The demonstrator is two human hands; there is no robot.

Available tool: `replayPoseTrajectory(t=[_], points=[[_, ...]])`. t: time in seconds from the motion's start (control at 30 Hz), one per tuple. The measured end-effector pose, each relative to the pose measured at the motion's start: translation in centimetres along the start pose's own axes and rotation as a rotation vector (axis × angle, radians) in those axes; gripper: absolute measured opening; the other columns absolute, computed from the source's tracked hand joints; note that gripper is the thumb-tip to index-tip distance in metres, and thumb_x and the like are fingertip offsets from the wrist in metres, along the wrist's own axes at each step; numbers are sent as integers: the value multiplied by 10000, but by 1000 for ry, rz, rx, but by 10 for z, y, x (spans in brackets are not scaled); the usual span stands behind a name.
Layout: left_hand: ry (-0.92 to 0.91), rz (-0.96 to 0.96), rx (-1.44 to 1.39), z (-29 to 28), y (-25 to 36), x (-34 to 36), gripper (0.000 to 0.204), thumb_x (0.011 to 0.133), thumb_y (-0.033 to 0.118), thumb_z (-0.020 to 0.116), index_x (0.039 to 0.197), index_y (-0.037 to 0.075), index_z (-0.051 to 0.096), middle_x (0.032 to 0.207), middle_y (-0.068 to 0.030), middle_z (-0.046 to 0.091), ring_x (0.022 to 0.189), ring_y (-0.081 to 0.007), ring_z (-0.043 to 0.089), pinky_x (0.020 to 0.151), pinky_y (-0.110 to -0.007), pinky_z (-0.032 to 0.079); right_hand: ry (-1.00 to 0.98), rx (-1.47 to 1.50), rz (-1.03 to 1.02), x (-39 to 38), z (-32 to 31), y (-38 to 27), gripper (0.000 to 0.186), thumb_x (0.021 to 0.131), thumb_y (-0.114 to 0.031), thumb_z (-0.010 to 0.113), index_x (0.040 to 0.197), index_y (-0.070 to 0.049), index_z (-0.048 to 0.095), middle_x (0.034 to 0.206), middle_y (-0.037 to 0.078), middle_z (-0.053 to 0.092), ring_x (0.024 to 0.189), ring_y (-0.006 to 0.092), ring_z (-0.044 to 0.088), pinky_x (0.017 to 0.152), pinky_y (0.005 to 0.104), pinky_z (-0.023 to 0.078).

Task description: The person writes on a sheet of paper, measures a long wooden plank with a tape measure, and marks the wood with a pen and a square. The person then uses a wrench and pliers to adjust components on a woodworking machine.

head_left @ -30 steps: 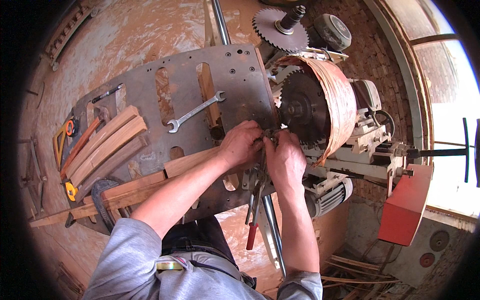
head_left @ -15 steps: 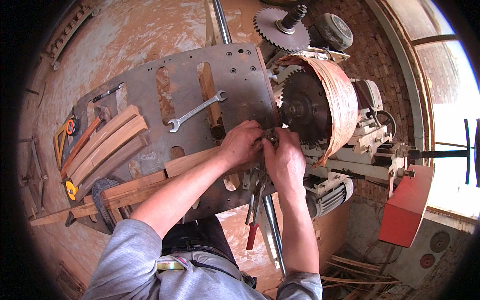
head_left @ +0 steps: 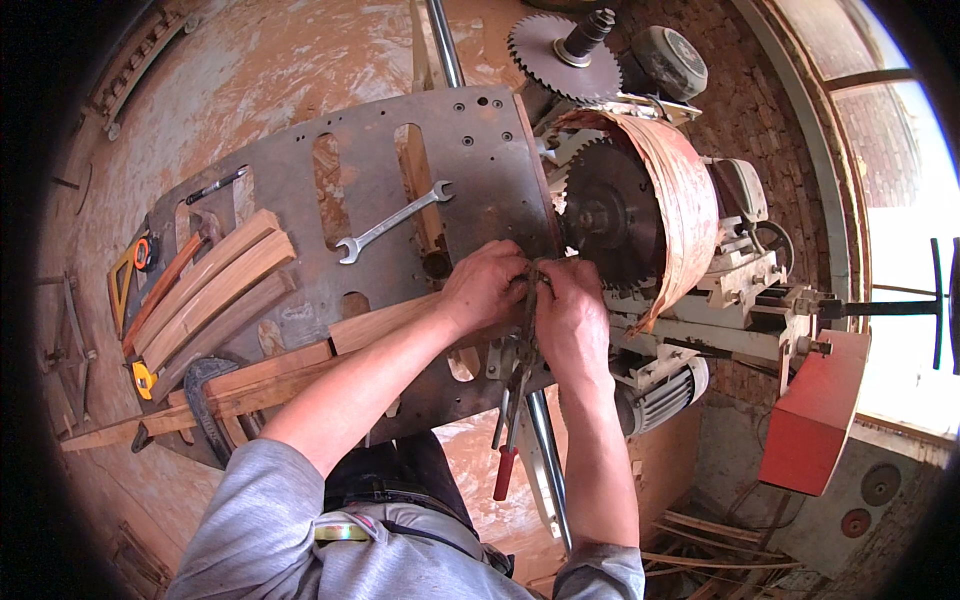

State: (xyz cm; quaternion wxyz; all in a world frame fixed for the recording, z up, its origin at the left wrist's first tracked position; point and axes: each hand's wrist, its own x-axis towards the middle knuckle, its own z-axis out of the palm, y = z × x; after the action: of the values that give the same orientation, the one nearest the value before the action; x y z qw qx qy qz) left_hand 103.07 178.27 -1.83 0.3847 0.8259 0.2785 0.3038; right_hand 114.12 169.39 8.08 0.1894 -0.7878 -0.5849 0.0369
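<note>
Head view looking straight down at the saw bench: both my hands are bunched together at the right edge of the steel table plate (head_left: 300, 200), right next to the big circular saw blade (head_left: 610, 215) in its rusty curved guard (head_left: 690, 200). My left hand (head_left: 485, 290) is curled tight and my right hand (head_left: 570, 320) is closed around what looks like a pair of pliers (head_left: 512, 420), with the red-tipped handles hanging down toward me. Can't really tell what the nose is biting on, since my fingers cover it. My guess is I'm mid-step on loosening or tightening some small fastener at the table edge by the blade. Next move probably calls for a firm twist while keeping my knuckles off those teeth. An open-ended spanner (head_left: 392, 222) sits on the plate just left of my hands if the pliers slip, and the curved wooden pieces (head_left: 205, 290) are stacked well off to the left.
</note>
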Motion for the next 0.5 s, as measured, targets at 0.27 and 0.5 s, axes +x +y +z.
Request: replayPoseTrajectory(t=[0.27, 0.5], points=[[5, 4, -30, -2, 1, 0, 241, 758, 80, 722, 986, 21, 670, 1008, -142, 628, 1010, -367, 600, 839, -449, 514, -48, -51, 99, 1, -1, -2, 219, 891, -166, 685, 1056, -26, 659, 1072, 180, 632, 975, 370, 646, 817, 439, 531], [35, 6, -17, -1, 1, 0, 188, 782, 100, 679, 955, 28, 691, 967, -105, 618, 1010, -323, 600, 847, -428, 517, -35, -21, 156, 0, -6, -9, 236, 890, -175, 691, 1070, -25, 666, 1077, 189, 630, 989, 374, 643, 832, 441, 529]])
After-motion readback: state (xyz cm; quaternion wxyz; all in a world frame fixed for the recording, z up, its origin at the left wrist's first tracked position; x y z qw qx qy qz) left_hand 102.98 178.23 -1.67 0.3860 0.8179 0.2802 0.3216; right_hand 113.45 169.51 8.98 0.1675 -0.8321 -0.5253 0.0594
